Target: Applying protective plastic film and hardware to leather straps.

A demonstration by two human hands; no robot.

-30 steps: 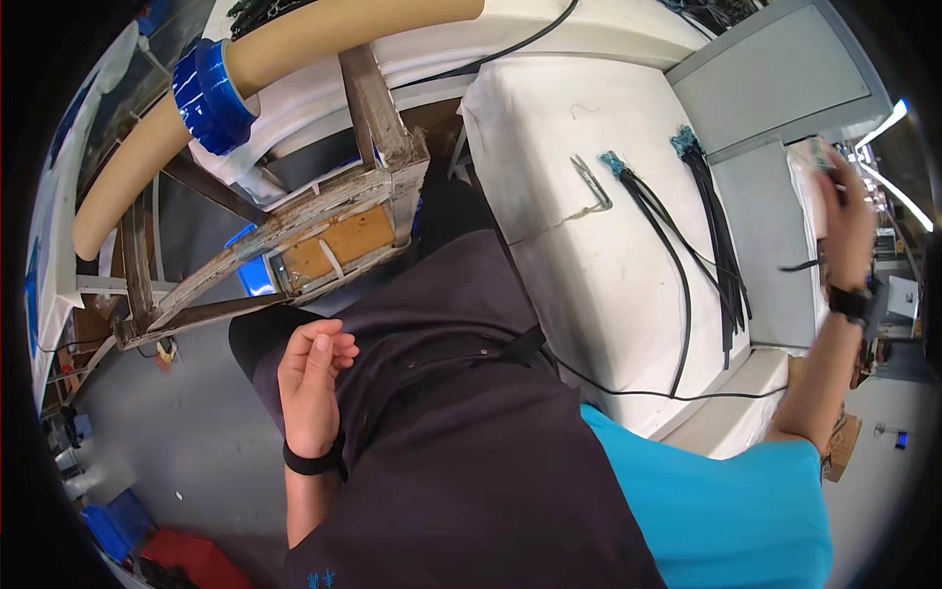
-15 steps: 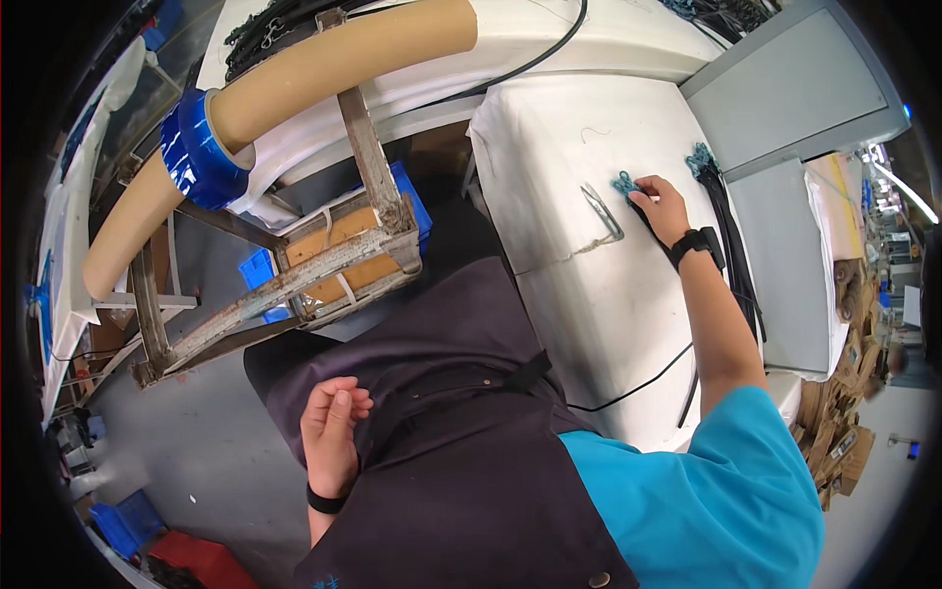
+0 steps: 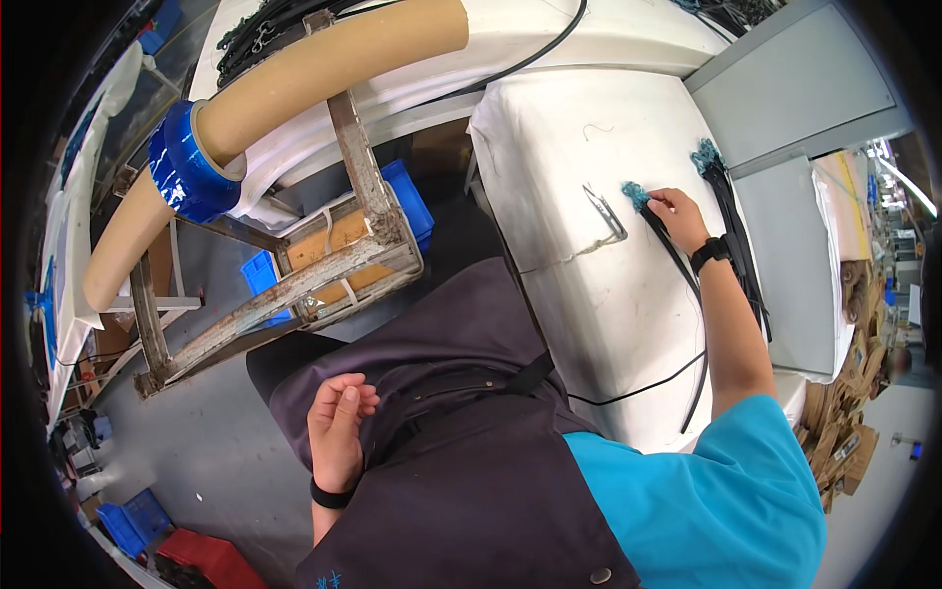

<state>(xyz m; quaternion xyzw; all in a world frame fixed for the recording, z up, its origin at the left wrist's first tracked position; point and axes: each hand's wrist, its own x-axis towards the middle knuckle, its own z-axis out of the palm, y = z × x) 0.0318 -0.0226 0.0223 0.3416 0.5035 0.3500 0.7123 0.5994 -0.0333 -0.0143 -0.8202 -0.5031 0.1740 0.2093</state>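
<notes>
A bundle of black cords (image 3: 671,251) with a knotted teal end (image 3: 635,193) lies along the white-covered table. Just below the teal knot, my right hand (image 3: 682,220) has its bent fingertips closed at the bundle's edge; the exact grip is partly hidden. To its right lies a second black cord bundle (image 3: 731,226), also topped by a teal knot. Left of my hand is a thin bent metal hook (image 3: 606,212), with string tied at its corner. My left hand (image 3: 339,432) hangs over my dark apron (image 3: 451,452), fingers loosely curled, holding nothing.
A rusty metal frame (image 3: 358,157) stands at the left, beneath a curved brown tube (image 3: 334,64) carrying a blue tape roll (image 3: 186,162). A grey panel (image 3: 795,79) borders the table's far right. One loose black cord (image 3: 638,391) crosses the table's near part.
My right hand has shifted rightward off the teal knot to the cords below it, so the knot shows fully. The bundle has moved slightly toward me. My left hand stays much the same.
</notes>
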